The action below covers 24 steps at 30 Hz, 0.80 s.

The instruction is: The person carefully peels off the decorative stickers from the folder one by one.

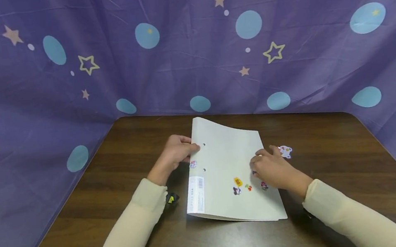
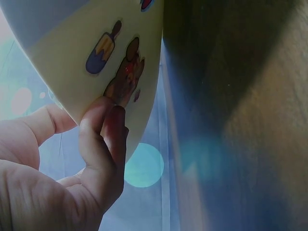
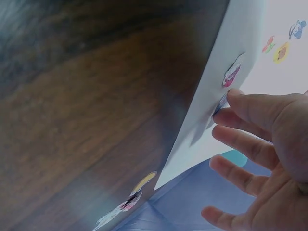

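Observation:
A white clip file folder (image 1: 226, 169) lies at an angle on the table, its spine edge raised. My left hand (image 1: 179, 149) grips that edge with the thumb on top. In the left wrist view its fingers (image 2: 91, 125) curl beneath, near an ice-pop sticker (image 2: 101, 53) and a brown sticker (image 2: 124, 79). Over the folder's right side, my right hand (image 1: 273, 170) pinches a small dark sticker (image 3: 221, 104) between thumb and index finger, against the cover. The other fingers spread loosely. A pink sticker (image 3: 232, 74) sits beside it.
Several small stickers, including a yellow one (image 1: 238, 182), are on the cover's lower part. To the right, a white character sticker (image 1: 285, 151) lies on the brown table (image 1: 140, 139). A purple curtain (image 1: 189, 58) hangs behind. A small black object (image 1: 171, 199) shows by the left sleeve.

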Motion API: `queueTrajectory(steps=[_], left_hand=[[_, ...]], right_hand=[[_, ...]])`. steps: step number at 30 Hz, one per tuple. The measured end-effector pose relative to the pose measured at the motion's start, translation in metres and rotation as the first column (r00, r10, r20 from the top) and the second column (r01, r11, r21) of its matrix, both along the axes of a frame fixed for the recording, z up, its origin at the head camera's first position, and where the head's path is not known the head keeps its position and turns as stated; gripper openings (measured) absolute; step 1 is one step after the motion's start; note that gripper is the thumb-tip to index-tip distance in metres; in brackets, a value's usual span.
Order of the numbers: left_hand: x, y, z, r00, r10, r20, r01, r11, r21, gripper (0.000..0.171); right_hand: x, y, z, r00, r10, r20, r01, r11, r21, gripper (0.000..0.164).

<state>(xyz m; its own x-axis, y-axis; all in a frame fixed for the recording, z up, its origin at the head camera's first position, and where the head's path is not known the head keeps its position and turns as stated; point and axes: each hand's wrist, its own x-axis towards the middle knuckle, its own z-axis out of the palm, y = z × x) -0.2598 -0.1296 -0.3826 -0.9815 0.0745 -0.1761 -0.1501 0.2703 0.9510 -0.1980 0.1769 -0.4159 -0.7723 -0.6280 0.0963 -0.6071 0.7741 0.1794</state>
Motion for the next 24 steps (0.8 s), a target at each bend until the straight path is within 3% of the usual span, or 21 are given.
queueTrajectory(steps=[11,24], left_hand=[[-0.001,0.000,-0.001,1.000,0.003,0.003,-0.003,1.000,-0.010,0.036],[-0.001,0.000,0.001,1.000,0.013,0.008,-0.012,1.000,-0.023,0.035]], right_hand=[[-0.001,-0.004,-0.001,0.998,0.041,-0.046,-0.037,0.996,0.085,0.004],[-0.003,-0.003,0.009,1.000,0.005,-0.004,-0.004,0.999,0.037,0.002]])
